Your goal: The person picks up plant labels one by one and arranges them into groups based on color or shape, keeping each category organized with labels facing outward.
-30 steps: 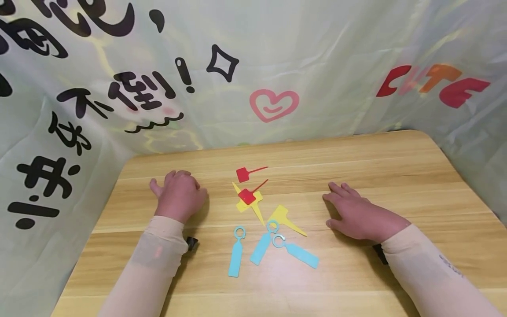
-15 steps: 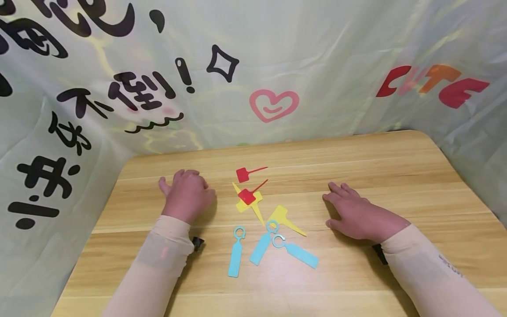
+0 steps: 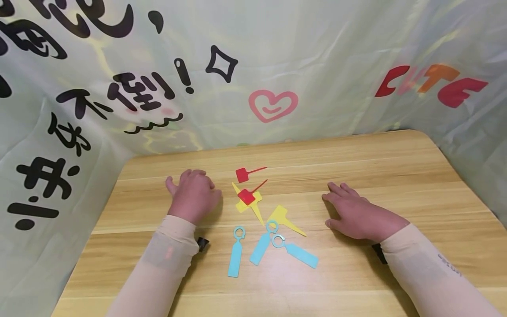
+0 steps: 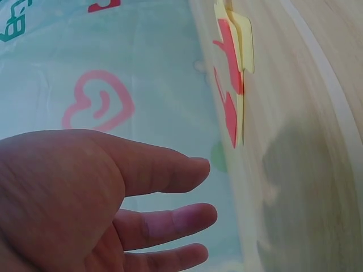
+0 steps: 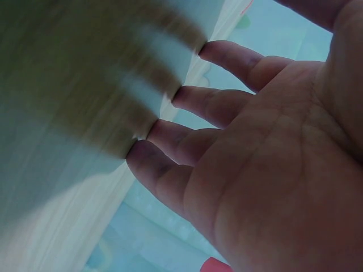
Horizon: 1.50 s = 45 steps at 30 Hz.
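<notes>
My left hand (image 3: 194,197) hovers over the left of the table, fingers loosely bent and holding nothing. To its right lie a red T-shaped plant label (image 3: 242,175) and another red label (image 3: 247,197), which overlaps yellow T-shaped plant labels (image 3: 258,210). One more yellow label (image 3: 280,215) touches the ring of a blue hanging tag (image 3: 260,249). Two other blue tags flank that one, a left tag (image 3: 235,259) and a right tag (image 3: 302,255). On the right, my right hand (image 3: 354,213) rests its fingertips on the table with nothing in it.
The wooden table (image 3: 396,176) meets a pale printed curtain (image 3: 325,66) at its back and left. A small black device (image 3: 202,243) sits under the left wrist, and a similar one (image 3: 380,254) under the right.
My left hand has moved steadily to the right, closer to the red and yellow labels. The right hand and all the labels and tags have stayed in place.
</notes>
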Each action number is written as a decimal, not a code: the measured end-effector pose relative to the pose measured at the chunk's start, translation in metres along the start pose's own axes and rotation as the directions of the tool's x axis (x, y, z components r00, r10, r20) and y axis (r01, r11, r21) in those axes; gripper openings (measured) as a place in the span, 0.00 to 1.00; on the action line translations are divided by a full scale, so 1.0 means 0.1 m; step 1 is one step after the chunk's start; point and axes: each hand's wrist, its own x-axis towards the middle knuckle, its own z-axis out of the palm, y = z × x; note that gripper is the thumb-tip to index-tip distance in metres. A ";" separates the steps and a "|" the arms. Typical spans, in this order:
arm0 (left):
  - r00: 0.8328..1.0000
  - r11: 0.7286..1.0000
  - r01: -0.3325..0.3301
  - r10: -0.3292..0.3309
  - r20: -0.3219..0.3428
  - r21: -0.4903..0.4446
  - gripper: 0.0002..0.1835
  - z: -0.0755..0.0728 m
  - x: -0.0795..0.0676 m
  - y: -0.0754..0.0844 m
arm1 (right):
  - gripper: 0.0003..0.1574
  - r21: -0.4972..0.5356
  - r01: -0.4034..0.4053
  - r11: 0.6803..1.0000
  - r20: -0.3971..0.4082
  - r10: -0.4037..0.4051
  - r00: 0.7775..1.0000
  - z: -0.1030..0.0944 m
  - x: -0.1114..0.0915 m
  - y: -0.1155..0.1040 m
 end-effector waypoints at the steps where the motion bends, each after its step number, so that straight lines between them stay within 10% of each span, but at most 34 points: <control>1: 1.000 1.000 -0.001 0.001 0.003 0.002 0.09 0.00 0.00 0.01 | 0.40 0.001 -0.002 1.000 0.001 0.002 1.000 0.00 0.00 0.00; 45: 0.995 0.999 -0.051 0.049 0.090 0.013 0.14 0.10 0.01 0.28 | 0.39 0.011 -0.003 1.000 0.006 0.003 1.000 0.00 0.00 0.01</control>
